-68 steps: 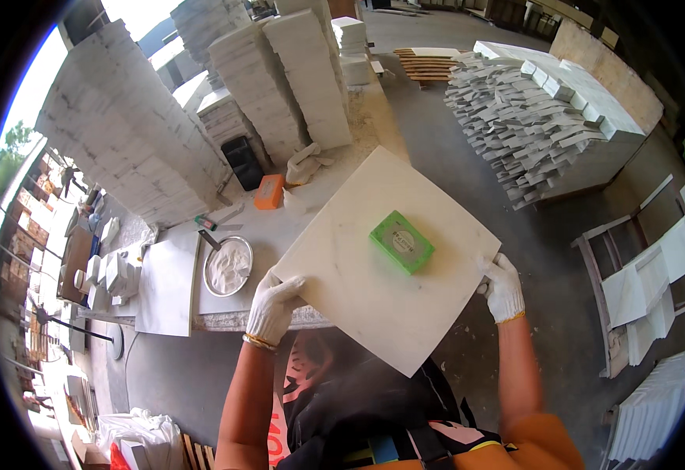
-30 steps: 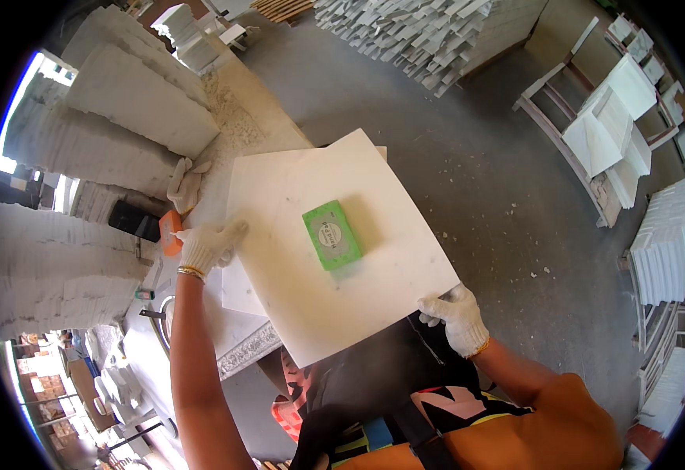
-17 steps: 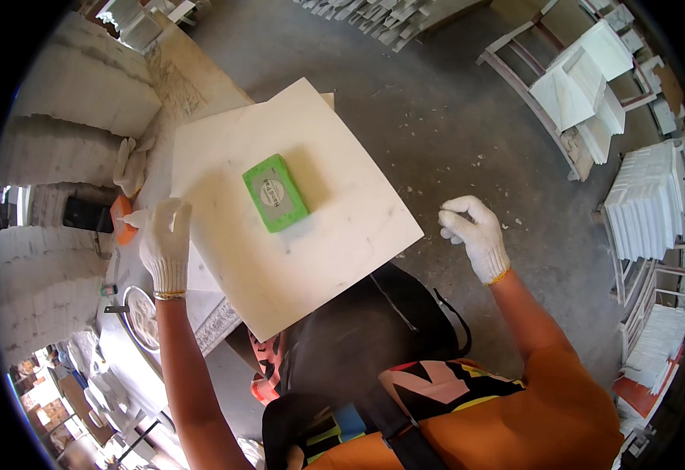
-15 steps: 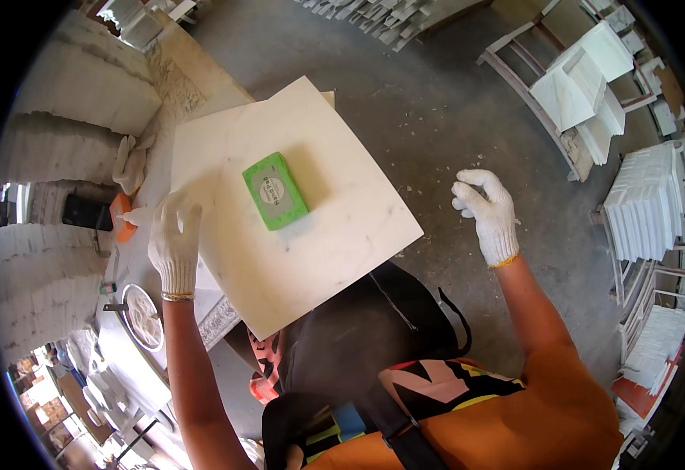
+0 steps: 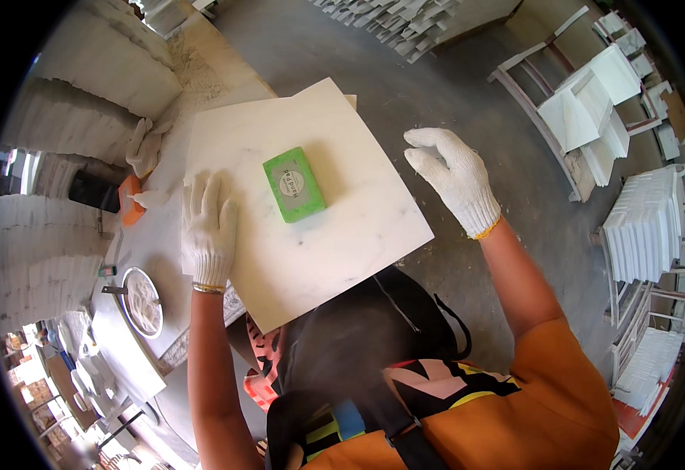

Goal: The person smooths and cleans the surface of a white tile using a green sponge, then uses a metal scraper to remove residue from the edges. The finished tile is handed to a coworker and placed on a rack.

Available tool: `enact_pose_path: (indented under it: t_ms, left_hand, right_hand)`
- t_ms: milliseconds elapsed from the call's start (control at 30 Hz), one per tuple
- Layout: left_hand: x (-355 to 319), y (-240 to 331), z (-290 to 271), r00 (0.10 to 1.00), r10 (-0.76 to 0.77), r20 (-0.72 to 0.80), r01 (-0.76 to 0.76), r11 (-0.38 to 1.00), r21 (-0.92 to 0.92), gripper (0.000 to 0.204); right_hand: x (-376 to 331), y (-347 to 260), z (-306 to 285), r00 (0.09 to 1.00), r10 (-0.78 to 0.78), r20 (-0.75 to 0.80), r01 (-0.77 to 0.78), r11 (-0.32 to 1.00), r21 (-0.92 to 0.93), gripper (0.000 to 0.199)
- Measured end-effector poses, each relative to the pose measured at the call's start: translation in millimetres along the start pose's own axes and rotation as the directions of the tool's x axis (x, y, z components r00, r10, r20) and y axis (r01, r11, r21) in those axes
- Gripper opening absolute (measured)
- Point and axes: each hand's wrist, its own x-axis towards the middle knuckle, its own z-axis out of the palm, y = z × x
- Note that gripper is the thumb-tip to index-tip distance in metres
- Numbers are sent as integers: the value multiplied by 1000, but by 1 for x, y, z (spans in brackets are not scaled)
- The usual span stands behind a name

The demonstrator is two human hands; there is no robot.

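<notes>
Left grip [image 5: 211,227] uncurled, fingers outstretched at pale slab's [image 5: 366,227] left side; firm contact unclear. Right grip [image 5: 452,176] unloaded, thumb and fingers apart, over floor [image 5: 429,90]. Green block [image 5: 294,186] lies atop slab. Block likely light, firm: pinch long sides. Slab probably heavy, stiff, chippable: support opposite edges. Near corner seemingly overhangs desk [image 5: 172,254]; more room rightward.

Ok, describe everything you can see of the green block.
The green block is a thick rectangle; its upper face bears a printed grey label with a pale round badge. It looks matte, possibly foam-like. It lies flat near the middle of the white slab, touching nothing else; the left hand and right hand are apart from it.
</notes>
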Motion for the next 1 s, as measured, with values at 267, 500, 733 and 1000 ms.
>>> enact_pose_path:
  t_ms: [267,500,733,1000]
  left_hand:
    - [-6,-3,-6,999,-42,-28,45,993,112,53]
    - [-52,40,-9,996,-89,31,86,993,80,63]
    - [-131,83,-26,993,120,12,-114,968,-223,74]
    - [-167,69,-38,983,183,11,-150,840,-521,51]
  right_hand:
    - [9,-68,62,914,-380,143,392,918,-64,56]
    - [27,-88,132,834,-313,454,498,782,-375,62]
    - [51,-108,164,747,-525,408,545,835,76,58]
    - [56,-193,313,633,-425,647,438,886,153,63]
